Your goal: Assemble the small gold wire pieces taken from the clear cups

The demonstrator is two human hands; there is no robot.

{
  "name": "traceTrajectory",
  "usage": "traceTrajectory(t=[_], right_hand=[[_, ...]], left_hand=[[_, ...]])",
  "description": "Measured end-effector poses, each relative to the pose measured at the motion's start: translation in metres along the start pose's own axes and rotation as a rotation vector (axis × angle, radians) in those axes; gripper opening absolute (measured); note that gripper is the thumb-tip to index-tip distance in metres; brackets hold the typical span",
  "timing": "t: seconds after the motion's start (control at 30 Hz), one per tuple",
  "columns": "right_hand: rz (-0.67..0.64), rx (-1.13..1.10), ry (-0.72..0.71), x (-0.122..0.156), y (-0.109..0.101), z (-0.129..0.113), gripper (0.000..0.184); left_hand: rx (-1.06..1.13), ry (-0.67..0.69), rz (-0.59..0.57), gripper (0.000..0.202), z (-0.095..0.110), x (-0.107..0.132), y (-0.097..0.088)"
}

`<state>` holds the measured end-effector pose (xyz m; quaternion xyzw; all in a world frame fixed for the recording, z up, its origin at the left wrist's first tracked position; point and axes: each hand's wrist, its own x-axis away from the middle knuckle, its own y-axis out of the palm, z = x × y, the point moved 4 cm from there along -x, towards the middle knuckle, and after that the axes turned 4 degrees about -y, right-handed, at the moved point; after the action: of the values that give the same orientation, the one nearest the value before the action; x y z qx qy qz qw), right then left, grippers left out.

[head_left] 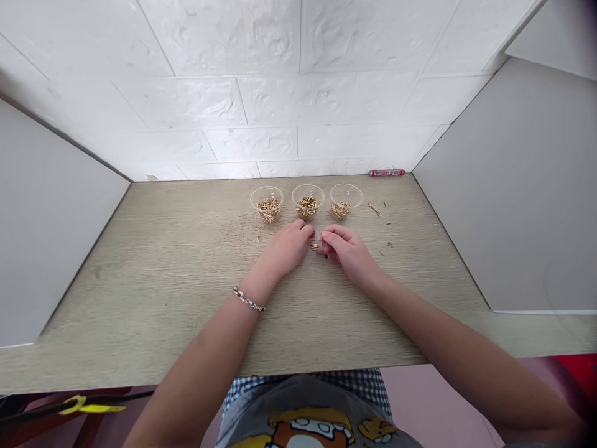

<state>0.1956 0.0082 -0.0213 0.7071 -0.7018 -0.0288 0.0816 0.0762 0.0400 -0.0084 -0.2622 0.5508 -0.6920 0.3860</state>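
- A pale wood-grain desk (163, 292) fills the middle of the view.
- A white wall (261, 81) moulded like brickwork stands behind it.
- Plain grey panels close in both sides: the left panel (41, 224) and the right panel (527, 199).
- A red and white tube-shaped object (387, 173) lies at the back right, against the foot of the wall; what it is cannot be told.
- A few loose bits (374, 209) lie on the desk toward the right.
- A yellow strap-like piece (88, 407) shows below the front edge, at the lower left.
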Motion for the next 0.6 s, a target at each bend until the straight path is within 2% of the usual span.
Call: traceTrajectory(t=[0.23,0.43,0.6], right_hand=[[0.017,-0.042,0.071,0.001,0.0006,-0.0006,0.018],[0.011,-0.046,0.084,0.0015,-0.0005,0.0012,0.017],[0.011,-0.049,0.082,0.0015,-0.0019,0.0028,0.018]], left_hand=[[-0.139,0.015,0.011,0.02,0.0026,0.0007,0.0019],[-0.245,-0.005,-0.064,0.021,0.0051,0.0033,-0.0003],[-0.096,-0.029,-0.035,0.022,-0.0009,0.0061,-0.002]])
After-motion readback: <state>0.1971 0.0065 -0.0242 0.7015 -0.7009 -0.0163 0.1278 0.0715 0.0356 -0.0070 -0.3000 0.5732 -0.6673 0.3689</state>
